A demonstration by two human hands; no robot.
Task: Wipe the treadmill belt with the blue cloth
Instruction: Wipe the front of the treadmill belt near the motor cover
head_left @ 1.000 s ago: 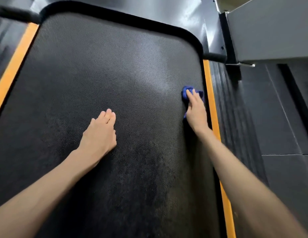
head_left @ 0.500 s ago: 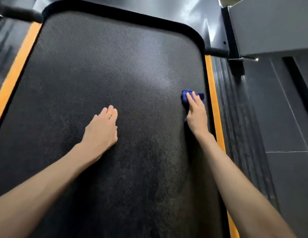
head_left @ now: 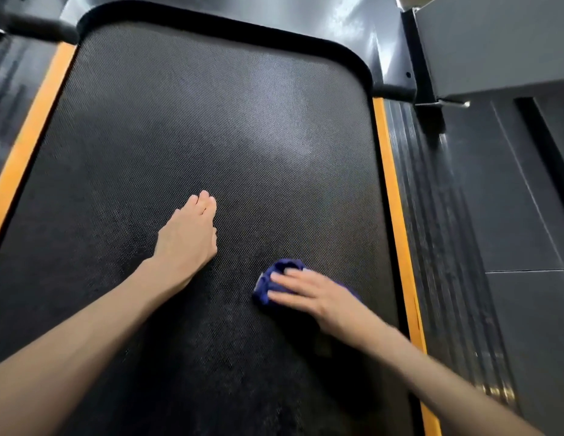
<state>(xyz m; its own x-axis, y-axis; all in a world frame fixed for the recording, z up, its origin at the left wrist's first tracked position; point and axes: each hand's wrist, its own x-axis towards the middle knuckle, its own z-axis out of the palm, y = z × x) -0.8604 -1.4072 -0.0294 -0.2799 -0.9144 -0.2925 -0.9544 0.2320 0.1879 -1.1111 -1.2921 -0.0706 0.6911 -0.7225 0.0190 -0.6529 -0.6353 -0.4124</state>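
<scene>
L grip: flat, palm down on treadmill belt, approx. mid-belt. Fingers straight and closed together, pointing toward belt's far end. Holds nothing. L forearm bare, extended in from belt's near-left, wrist straight.

R grip: palm down, nearer than L grip and toward belt's right edge. Fingers straight, slightly spread, pointing left across belt, pressing on blue cloth. R grip motion-blurred; thumb pos. not discernible. R forearm bare, reaching in from near-right, crossing belt's right edge.
</scene>
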